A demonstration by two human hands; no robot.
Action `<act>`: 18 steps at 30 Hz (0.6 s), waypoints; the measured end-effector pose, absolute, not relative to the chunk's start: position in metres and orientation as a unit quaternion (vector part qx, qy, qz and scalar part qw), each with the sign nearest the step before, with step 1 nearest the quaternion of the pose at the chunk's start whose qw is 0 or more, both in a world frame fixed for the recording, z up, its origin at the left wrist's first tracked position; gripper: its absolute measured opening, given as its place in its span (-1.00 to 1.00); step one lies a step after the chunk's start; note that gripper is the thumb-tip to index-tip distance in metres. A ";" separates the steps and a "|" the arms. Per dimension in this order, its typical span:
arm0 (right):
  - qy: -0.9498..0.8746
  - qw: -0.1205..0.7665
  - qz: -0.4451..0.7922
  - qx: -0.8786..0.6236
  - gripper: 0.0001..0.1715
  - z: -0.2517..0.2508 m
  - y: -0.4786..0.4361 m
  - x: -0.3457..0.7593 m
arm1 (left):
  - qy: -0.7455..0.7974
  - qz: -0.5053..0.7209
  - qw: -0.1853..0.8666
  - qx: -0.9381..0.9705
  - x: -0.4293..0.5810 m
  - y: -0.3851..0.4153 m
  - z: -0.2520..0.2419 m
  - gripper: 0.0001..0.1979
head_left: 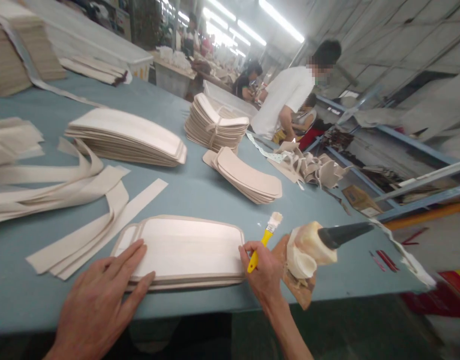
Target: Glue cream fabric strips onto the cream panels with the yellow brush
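My left hand (102,295) lies flat with fingers spread on the left end of a small stack of cream, rounded oblong pieces (188,250) at the front of the blue table (192,192). My right hand (263,275) is closed round the yellow handle of a small brush (265,239), whose white bristles point up and away, just right of the stack. Right of the brush, a glue-crusted bottle with a black nozzle (320,245) lies on a brown board (295,287).
Loose cream strips (83,200) lie to the left. Stacks of similar pieces (128,137) (248,175) (214,125) sit further back. Scraps (312,167) pile at the right edge. People work beyond, one in a white shirt (286,97). Blue racks (413,170) stand at the right.
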State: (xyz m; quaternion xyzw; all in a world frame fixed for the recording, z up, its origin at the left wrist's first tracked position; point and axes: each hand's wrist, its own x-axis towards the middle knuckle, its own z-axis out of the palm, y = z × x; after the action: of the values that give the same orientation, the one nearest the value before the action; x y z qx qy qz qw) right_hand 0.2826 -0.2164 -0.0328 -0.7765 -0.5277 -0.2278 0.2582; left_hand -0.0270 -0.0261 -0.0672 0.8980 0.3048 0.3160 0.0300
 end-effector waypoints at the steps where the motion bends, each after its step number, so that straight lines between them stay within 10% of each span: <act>1: -0.532 0.271 -0.222 -0.771 -0.82 -0.033 -0.215 0.275 | 0.299 0.314 0.018 0.901 -0.028 -0.026 -0.066 -0.43; 12: -0.576 0.298 -0.075 -0.758 -0.73 -0.023 -0.120 0.260 | 0.330 0.305 0.025 0.893 -0.030 -0.021 -0.066 -0.44; 18: -0.576 0.304 -0.050 -0.757 -0.75 -0.034 -0.112 0.259 | 0.412 0.350 0.198 0.818 -0.040 -0.052 -0.050 -0.52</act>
State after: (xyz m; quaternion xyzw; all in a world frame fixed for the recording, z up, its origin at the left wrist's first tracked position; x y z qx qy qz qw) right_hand 0.2594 -0.1125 -0.0344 -0.7571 -0.5763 -0.0502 0.3035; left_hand -0.0399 -0.0524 -0.0503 0.8177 0.4120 0.3497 0.1985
